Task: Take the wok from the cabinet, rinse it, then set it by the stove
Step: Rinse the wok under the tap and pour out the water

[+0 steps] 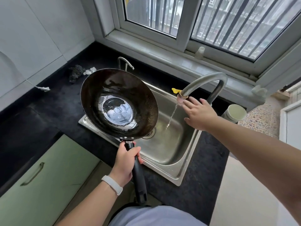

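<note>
Wok is held up over the left part of the steel sink, bowl side up, with a little water in its bottom. The left hand has its fingers wrapped tight on the black handle, likely so the wet pan stays steady. Its long line runs from the handle near the body out to the bowl, toward the back bench. The right hand is by the tap, fingers apart, maybe to turn the spout or the water.

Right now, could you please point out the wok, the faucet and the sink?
wok (119,103): head view, inner wall.
faucet (205,79): head view, curved neck.
sink (162,152): head view, bare basin floor.
</note>
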Available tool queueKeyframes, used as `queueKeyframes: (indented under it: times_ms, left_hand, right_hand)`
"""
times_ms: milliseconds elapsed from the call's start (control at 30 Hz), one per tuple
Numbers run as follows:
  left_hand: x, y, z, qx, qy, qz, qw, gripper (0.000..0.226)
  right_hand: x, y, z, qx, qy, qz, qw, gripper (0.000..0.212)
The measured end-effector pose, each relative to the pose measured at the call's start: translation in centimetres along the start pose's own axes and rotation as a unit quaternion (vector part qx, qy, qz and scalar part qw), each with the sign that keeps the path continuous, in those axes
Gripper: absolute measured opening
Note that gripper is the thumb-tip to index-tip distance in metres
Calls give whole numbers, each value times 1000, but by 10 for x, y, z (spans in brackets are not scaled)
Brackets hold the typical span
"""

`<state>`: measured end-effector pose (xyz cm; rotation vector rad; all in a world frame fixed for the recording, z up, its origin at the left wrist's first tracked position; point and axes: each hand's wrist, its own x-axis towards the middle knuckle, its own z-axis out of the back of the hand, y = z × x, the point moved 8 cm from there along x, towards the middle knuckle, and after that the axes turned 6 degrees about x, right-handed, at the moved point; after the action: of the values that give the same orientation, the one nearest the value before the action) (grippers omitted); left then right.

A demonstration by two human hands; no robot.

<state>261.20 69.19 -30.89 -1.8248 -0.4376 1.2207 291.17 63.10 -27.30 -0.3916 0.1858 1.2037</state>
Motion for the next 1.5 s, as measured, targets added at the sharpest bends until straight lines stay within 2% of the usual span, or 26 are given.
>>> queueKeyframes:
  times_ms: [200,433,533,633,733,800,867,1033,1067,1167,1200,1233,1333,1433,1500]
  left_hand:
    - [1,5,2,10,-2,0,1000,18]
    - [-2,7,12,41,11,-5,999,17]
    - [-5,4,17,43,16,-8,999,16]
    - [-7,1,22,43,21,-11,999,16]
    - [-6,-2,26,39,25,-10,999,17]
    - [-5,-3,28,39,26,-9,999,16]
    - [-5,-3,32,40,25,-7,999,16]
    - [-3,-6,38,42,32,-5,999,16]
    - [-2,-7,39,39,31,-8,999,17]
    - [-1,-7,39,33,25,-9,999,20]
    - [-1,-5,38,30,24,-6,999,21]
    - [1,-4,38,31,23,-5,999,21]
    - [7,0,43,72,3,-16,997,20]
    - [6,-4,43,110,-1,-36,993,21]
    - [6,-8,40,112,4,-44,993,20]
  right_hand:
    - [-17,-17,-4,-29,11,4,1000,70]
    - [-29,-14,-8,-18,18,-44,999,70]
    - [-28,-9,-6,21,29,-66,997,73]
    - [-39,10,0,80,-2,-70,994,73]
    - [-66,52,10,192,-36,-53,979,67]
    - [-83,83,17,340,-35,-74,937,62]
    - [-97,115,20,472,-13,-93,877,56]
    - [-114,200,9,636,78,-107,760,42]
    - [-116,216,5,666,102,-115,730,42]
    - [-119,254,-1,774,175,-129,594,40]
    - [-120,260,-1,791,186,-134,567,40]
    - [-121,263,-1,799,189,-138,554,42]
    - [-125,272,-3,800,195,-139,551,58]
    - [-129,281,-2,813,151,-144,543,50]
    - [-128,278,3,793,91,-156,581,48]
